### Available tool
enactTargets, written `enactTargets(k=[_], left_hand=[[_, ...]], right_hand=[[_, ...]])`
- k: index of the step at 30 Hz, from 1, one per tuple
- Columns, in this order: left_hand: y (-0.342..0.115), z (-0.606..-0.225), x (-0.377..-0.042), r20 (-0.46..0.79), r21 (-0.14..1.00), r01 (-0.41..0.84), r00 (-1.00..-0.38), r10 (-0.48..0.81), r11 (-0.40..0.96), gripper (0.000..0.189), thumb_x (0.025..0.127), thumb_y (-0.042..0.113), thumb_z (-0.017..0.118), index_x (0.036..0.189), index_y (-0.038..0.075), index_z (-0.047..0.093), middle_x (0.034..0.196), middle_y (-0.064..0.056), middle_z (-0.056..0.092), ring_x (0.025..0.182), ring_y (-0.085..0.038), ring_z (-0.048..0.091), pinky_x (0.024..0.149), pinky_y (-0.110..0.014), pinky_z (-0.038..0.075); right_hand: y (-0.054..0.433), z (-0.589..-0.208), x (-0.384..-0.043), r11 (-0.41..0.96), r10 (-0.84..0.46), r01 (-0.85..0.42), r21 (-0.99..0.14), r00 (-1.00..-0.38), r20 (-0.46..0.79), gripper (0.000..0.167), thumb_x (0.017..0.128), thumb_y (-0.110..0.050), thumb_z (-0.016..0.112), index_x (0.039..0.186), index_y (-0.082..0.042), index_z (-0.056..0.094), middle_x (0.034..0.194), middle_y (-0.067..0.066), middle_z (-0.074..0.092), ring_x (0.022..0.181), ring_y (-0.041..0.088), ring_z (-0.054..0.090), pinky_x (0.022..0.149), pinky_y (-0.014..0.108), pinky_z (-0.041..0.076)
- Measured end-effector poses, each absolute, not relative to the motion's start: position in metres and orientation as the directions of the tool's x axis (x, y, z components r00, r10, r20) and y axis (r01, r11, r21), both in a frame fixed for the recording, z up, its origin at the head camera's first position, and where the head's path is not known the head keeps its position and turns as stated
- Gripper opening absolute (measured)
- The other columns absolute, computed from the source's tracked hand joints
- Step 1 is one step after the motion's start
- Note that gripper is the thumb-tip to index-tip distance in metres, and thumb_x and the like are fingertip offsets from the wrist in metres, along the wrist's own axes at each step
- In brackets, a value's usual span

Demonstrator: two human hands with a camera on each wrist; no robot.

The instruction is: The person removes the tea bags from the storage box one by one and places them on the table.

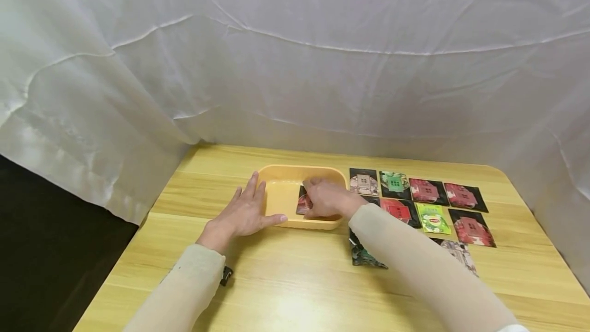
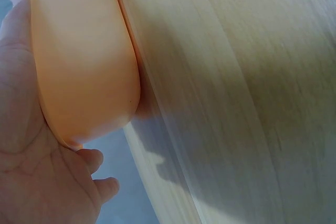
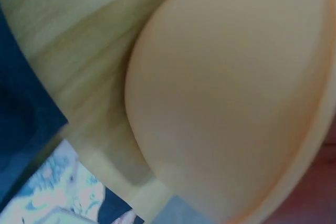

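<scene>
A shallow yellow-orange plastic tray [image 1: 278, 204] sits near the back of the table. My left hand [image 1: 241, 214] rests against its left end with fingers stretched out and thumb along the front rim; in the left wrist view the palm [image 2: 37, 177] lies along the tray wall [image 2: 86, 61]. Inside the tray, my right hand [image 1: 329, 199] pinches a dark tea sachet with a red print [image 1: 302, 203], its right part hidden by the fingers. In the right wrist view the tray's outer wall [image 3: 226, 87] covers most of the hand.
Tea sachets lie in rows right of the tray: black-and-red ones [image 1: 428, 191], a green-printed one [image 1: 394, 182], a bright green one [image 1: 433, 218] and others. My right forearm passes over some. A small black object [image 1: 226, 275] shows beside my left sleeve. Pale curtains [image 1: 322, 91] hang behind.
</scene>
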State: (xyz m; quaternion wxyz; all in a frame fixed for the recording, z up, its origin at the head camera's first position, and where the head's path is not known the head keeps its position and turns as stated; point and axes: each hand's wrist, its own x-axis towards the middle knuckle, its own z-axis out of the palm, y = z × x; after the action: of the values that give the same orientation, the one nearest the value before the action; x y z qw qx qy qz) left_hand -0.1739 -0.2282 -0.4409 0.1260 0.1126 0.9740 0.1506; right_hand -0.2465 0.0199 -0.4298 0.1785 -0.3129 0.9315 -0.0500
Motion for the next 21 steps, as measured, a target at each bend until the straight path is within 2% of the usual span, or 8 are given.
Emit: enactTargets(k=[2, 5, 9, 16, 19, 21], left_hand=[[-0.2277, -0.4406, -0.1736, -0.21, 0.324, 0.181, -0.943, 0.257, 0.929, 0.13, 0.085, 0.093, 0.046, 0.169, 0.002, 0.008, 0.175, -0.017, -0.019, 0.163, -0.043, 0.007, 0.133, -0.057, 0.007], [-0.2271, -0.4403, -0.1732, -0.206, 0.324, 0.186, -0.943, 0.261, 0.928, 0.129, 0.085, 0.092, 0.047, 0.169, 0.001, 0.009, 0.175, -0.018, -0.019, 0.163, -0.042, 0.008, 0.133, -0.057, 0.007], [-0.2272, -0.4404, -0.1735, -0.202, 0.318, 0.189, -0.944, 0.261, 0.929, 0.128, 0.086, 0.092, 0.047, 0.168, 0.001, 0.01, 0.175, -0.018, -0.018, 0.162, -0.043, 0.01, 0.133, -0.057, 0.007], [-0.2276, -0.4407, -0.1741, -0.203, 0.32, 0.187, -0.944, 0.26, 0.929, 0.128, 0.086, 0.092, 0.047, 0.168, 0.001, 0.01, 0.175, -0.019, -0.018, 0.162, -0.044, 0.011, 0.133, -0.058, 0.008], [-0.2276, -0.4409, -0.174, -0.204, 0.32, 0.184, -0.944, 0.258, 0.929, 0.129, 0.086, 0.092, 0.047, 0.169, 0.001, 0.01, 0.175, -0.018, -0.018, 0.162, -0.046, 0.011, 0.133, -0.059, 0.009], [-0.2276, -0.441, -0.1739, -0.206, 0.322, 0.182, -0.944, 0.256, 0.929, 0.128, 0.086, 0.092, 0.047, 0.169, 0.001, 0.01, 0.175, -0.018, -0.018, 0.161, -0.047, 0.01, 0.133, -0.059, 0.009]], right_hand=[[0.0187, -0.4317, -0.2455, 0.807, -0.591, -0.557, -0.199, -0.747, -0.305, 0.103, 0.09, -0.05, 0.082, 0.165, -0.001, 0.029, 0.166, 0.024, 0.039, 0.153, 0.043, 0.04, 0.129, 0.052, 0.032], [0.0168, -0.4328, -0.2448, 0.807, -0.59, -0.556, -0.197, -0.751, -0.297, 0.099, 0.09, -0.047, 0.083, 0.163, -0.004, 0.033, 0.156, 0.022, 0.053, 0.148, 0.042, 0.046, 0.125, 0.052, 0.038], [0.0158, -0.4338, -0.2443, 0.803, -0.595, -0.565, -0.189, -0.753, -0.282, 0.095, 0.09, -0.046, 0.083, 0.162, -0.006, 0.035, 0.149, 0.019, 0.059, 0.144, 0.041, 0.05, 0.121, 0.051, 0.043], [0.0159, -0.4356, -0.243, 0.802, -0.597, -0.561, -0.203, -0.758, -0.264, 0.098, 0.091, -0.046, 0.082, 0.167, -0.013, 0.029, 0.155, 0.021, 0.05, 0.146, 0.041, 0.048, 0.118, 0.054, 0.046], [0.0171, -0.4348, -0.2424, 0.799, -0.601, -0.558, -0.224, -0.757, -0.255, 0.102, 0.091, -0.044, 0.083, 0.169, -0.017, 0.023, 0.157, 0.022, 0.046, 0.144, 0.039, 0.048, 0.114, 0.052, 0.05], [0.0184, -0.4337, -0.2424, 0.793, -0.607, -0.557, -0.245, -0.758, -0.24, 0.103, 0.09, -0.041, 0.084, 0.169, -0.018, 0.023, 0.153, 0.021, 0.045, 0.138, 0.036, 0.052, 0.107, 0.05, 0.053]])
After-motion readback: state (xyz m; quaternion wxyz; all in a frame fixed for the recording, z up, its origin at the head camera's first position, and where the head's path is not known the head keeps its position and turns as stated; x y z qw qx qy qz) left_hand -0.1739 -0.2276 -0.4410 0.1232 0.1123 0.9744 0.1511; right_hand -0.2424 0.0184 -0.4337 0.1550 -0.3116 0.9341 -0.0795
